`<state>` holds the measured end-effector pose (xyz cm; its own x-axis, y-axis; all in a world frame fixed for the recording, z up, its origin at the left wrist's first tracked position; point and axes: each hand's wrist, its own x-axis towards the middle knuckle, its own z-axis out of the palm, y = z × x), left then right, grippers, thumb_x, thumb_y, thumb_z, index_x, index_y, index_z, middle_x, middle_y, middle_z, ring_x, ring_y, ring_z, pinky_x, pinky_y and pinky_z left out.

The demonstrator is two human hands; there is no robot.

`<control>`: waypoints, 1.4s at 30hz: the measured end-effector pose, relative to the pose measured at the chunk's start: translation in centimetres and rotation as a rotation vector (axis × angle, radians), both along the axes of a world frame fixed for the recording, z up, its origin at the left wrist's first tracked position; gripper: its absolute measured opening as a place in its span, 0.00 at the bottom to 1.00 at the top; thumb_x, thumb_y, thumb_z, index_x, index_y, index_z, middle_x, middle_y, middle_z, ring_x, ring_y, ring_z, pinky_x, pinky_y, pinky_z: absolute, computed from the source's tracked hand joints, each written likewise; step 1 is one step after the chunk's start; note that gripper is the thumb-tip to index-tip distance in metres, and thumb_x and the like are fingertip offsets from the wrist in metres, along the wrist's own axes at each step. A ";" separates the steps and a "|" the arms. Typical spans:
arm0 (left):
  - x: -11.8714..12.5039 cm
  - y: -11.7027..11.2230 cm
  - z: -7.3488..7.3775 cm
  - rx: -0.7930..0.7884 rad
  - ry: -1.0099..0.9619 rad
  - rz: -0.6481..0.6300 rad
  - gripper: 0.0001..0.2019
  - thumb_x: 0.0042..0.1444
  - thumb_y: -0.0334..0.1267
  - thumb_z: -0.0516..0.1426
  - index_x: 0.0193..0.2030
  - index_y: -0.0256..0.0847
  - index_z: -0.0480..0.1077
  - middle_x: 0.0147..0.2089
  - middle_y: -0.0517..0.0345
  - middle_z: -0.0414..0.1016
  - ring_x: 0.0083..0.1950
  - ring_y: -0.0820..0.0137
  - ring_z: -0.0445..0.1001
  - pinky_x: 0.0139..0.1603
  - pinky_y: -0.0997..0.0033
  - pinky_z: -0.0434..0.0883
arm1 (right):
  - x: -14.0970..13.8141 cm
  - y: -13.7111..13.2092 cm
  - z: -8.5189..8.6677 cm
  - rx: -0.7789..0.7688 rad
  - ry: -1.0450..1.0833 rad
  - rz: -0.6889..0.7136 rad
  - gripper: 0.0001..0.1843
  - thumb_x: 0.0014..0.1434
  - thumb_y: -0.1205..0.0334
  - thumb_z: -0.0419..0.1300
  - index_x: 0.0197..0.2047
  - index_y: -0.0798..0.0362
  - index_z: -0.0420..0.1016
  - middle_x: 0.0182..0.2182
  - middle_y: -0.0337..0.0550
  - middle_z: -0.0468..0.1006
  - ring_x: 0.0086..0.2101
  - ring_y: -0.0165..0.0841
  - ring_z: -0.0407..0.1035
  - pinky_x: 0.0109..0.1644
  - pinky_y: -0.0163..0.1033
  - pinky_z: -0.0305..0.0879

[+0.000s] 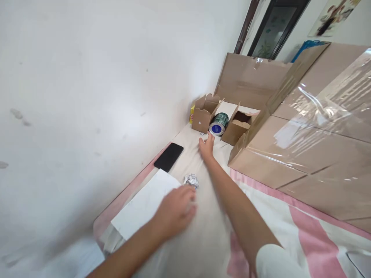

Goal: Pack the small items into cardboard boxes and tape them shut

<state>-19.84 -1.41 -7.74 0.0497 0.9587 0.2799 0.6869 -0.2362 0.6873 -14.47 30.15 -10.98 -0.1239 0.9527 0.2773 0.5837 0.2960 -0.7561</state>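
My right hand (206, 146) reaches forward, its thumb and fingers apart, just in front of a tin can (218, 123). The can lies on its side, its blue-centred end facing me; whether a fingertip touches it I cannot tell. Small open cardboard boxes flank it: one box (201, 119) on the left, another box (236, 129) on the right. Blurred by motion, my left hand (177, 210) is over the surface with its thumb apart from its loosely bent fingers. Just beyond its fingertips is a crumpled paper ball (191, 180).
A black phone (169, 156) and a white sheet of paper (146, 202) lie along the wall on the left. A large taped cardboard box (313, 135) blocks the right side. Behind the can stands a cardboard panel (249, 79). Pink-and-white cloth (315, 239) covers the near right.
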 end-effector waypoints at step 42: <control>-11.8 41.1 0.7 0.035 -0.358 0.408 0.23 0.68 0.48 0.57 0.65 0.40 0.66 0.67 0.44 0.66 0.65 0.54 0.69 0.65 0.43 0.69 | 2.9 4.9 0.2 -0.423 1.045 0.306 0.48 0.54 0.49 0.62 0.75 0.29 0.48 0.76 0.40 0.46 0.49 0.35 0.74 0.39 0.37 0.72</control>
<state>-31.60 39.68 -7.00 -0.4286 0.8701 0.2435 0.4522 -0.0267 0.8915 -11.62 35.07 -10.76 -0.2632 0.9636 0.0473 -0.4332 -0.0743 -0.8982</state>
